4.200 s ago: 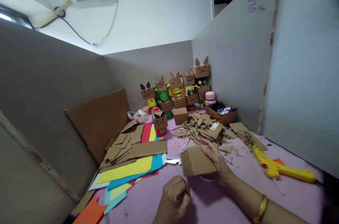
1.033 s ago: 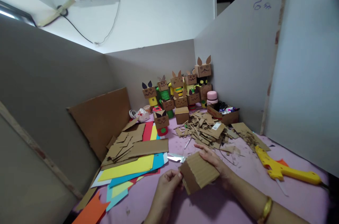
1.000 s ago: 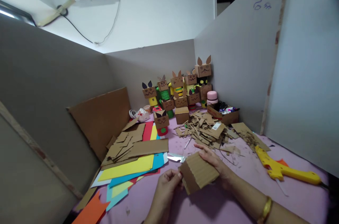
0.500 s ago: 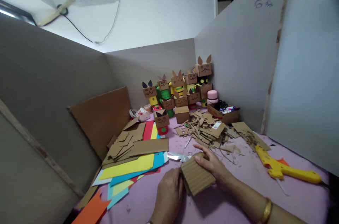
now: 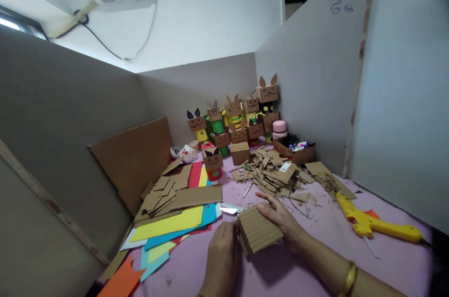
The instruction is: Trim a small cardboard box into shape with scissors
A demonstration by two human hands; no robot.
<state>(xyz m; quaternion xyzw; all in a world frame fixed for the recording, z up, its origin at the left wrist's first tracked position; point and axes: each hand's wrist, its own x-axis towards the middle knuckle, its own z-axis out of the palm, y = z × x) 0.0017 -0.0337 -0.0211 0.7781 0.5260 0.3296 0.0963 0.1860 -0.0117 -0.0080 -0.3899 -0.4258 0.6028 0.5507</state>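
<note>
The cardboard box (image 5: 261,229), above the table (image 5: 185,269) toward its near edge, has been turned within the past second, bringing its ribbed face upward for handling. The right hand (image 5: 282,224) clamps it between fingers; the left hand's (image 5: 222,252) fingers, beside it, are hidden, their grip indeterminable.

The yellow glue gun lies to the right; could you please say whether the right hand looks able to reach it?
Probably yes: nothing appears to stand between the right hand and the glue gun, though that hand would need to release the cardboard box.
</note>
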